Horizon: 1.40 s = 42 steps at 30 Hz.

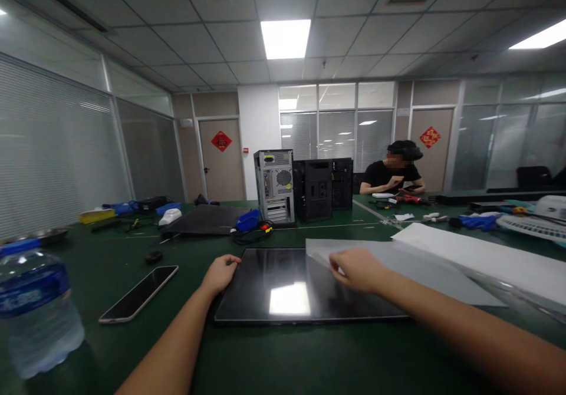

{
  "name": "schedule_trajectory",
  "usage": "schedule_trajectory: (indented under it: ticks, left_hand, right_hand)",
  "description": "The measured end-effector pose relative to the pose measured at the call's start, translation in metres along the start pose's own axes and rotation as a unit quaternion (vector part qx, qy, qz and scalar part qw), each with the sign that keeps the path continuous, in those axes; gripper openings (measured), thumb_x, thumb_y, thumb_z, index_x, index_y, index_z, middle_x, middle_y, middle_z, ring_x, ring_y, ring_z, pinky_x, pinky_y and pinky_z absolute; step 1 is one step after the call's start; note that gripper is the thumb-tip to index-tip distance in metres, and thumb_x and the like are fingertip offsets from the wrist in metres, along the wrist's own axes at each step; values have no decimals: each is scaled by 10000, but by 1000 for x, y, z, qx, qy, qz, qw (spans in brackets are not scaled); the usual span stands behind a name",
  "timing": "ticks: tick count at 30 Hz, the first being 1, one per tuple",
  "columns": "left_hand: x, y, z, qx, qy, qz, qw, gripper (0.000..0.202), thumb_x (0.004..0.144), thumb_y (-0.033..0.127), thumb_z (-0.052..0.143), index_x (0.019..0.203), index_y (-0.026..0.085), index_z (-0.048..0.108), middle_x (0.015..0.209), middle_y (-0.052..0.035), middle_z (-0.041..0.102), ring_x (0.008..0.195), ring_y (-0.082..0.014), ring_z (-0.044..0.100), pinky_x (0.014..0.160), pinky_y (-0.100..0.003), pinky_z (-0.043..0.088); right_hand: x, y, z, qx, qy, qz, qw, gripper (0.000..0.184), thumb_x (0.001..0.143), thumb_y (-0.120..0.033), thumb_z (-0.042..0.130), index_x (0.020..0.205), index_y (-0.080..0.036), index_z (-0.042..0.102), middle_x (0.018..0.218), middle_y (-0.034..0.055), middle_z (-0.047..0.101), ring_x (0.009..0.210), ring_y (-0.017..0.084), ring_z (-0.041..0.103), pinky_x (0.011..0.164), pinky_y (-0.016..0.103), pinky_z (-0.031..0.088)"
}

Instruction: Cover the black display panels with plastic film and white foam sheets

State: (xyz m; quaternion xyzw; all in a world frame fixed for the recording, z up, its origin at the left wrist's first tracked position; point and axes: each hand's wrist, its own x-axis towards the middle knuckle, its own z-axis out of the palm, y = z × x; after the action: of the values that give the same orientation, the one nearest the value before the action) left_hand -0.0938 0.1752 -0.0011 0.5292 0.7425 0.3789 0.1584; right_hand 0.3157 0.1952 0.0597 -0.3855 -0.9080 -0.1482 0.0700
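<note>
The right hand (360, 270) has a closed grip, its curled fingers pinching the left part of a translucent sheet (415, 268) above a black panel (256, 283). The left hand (220, 274) touches the panel's far left corner with bent fingers; whether its grip clasps the edge, I cannot tell. The panel lies flat on the green tabletop (247, 359) in front of the person, glossy face up, its long axis running left to right. The sheet covers its right part and reaches past it, slanting toward the near right. Beyond that lies a white board (481, 259). Left of the panel is a phone (139, 295), then a blue-capped bottle (38, 318), upright, with clear liquid inside. Farther back sit a yellow box (96, 216), its contents too small to make out, and a grey computer tower (276, 188), upright, beside black cases (316, 191).
</note>
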Motion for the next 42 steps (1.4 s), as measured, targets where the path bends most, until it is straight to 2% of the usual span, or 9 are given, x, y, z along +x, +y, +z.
schedule_trajectory:
  ticks: [5, 10, 14, 18, 21, 23, 33, 39, 42]
  left_hand:
    - [-4, 1, 1, 21, 45, 21, 999, 247, 827, 264, 516, 941, 208, 728, 849, -40, 753, 774, -183, 685, 650, -243, 455]
    - [-7, 4, 2, 71, 43, 48, 995, 257, 819, 269, 496, 923, 222, 726, 744, -25, 734, 696, -191, 667, 618, -262, 426]
    - [-4, 9, 6, 102, 46, 76, 991, 272, 842, 356, 491, 904, 236, 727, 871, -47, 755, 806, -216, 680, 697, -276, 434]
    - [-4, 13, 8, 130, 40, 93, 986, 347, 849, 468, 482, 937, 226, 716, 854, -69, 745, 823, -241, 682, 701, -286, 436]
    - [-4, 14, 9, 144, 24, 80, 986, 401, 814, 533, 517, 972, 218, 709, 714, -49, 705, 714, -240, 668, 618, -287, 418]
    - [-4, 13, 10, 139, 17, 75, 987, 461, 779, 567, 557, 1036, 212, 697, 701, -41, 697, 702, -238, 666, 602, -284, 417]
    - [1, 13, 12, 148, 23, 72, 986, 415, 763, 553, 600, 999, 234, 724, 829, -61, 737, 828, -247, 686, 670, -287, 453]
    - [1, 15, 12, 167, 13, 69, 983, 371, 798, 462, 577, 1039, 222, 725, 792, -52, 741, 806, -234, 693, 707, -286, 475]
    - [3, 15, 14, 181, 19, 68, 981, 335, 807, 415, 565, 1028, 225, 731, 911, -71, 760, 893, -246, 693, 762, -293, 483]
  right_hand:
    - [2, -68, -2, -2, -6, -122, 992, 380, 920, -467, 433, 975, -162, 654, 914, 121, 684, 780, 245, 645, 666, 329, 442]
    - [8, -113, -1, 63, 18, -125, 990, 359, 931, -401, 405, 984, -153, 658, 915, 121, 689, 830, 261, 639, 743, 385, 482]
    - [3, -138, 11, 161, 64, -151, 973, 424, 893, -445, 491, 1185, -170, 625, 1235, 131, 628, 1103, 302, 577, 937, 454, 458]
    - [-6, -141, 20, 260, 57, -192, 944, 506, 912, -411, 491, 1374, -206, 517, 1431, 94, 500, 1305, 254, 460, 1094, 412, 360]
    - [-14, -138, 19, 295, 34, -187, 936, 664, 900, -440, 510, 1486, -155, 382, 1514, 153, 378, 1387, 267, 366, 1145, 406, 300]
    - [-18, -139, 18, 286, 19, -184, 940, 694, 903, -480, 496, 1490, -129, 377, 1531, 187, 328, 1412, 301, 318, 1155, 440, 277]
    - [-16, -145, 14, 230, 31, -168, 958, 690, 905, -607, 428, 1467, -207, 427, 1501, 151, 396, 1332, 335, 394, 1059, 531, 348]
    - [-11, -145, 17, 244, 39, -209, 946, 719, 908, -600, 446, 1495, -191, 375, 1511, 171, 372, 1355, 334, 366, 1056, 517, 350]
    - [-12, -142, 18, 258, 38, -222, 939, 642, 923, -535, 461, 1463, -190, 430, 1500, 157, 397, 1369, 309, 366, 1084, 489, 332]
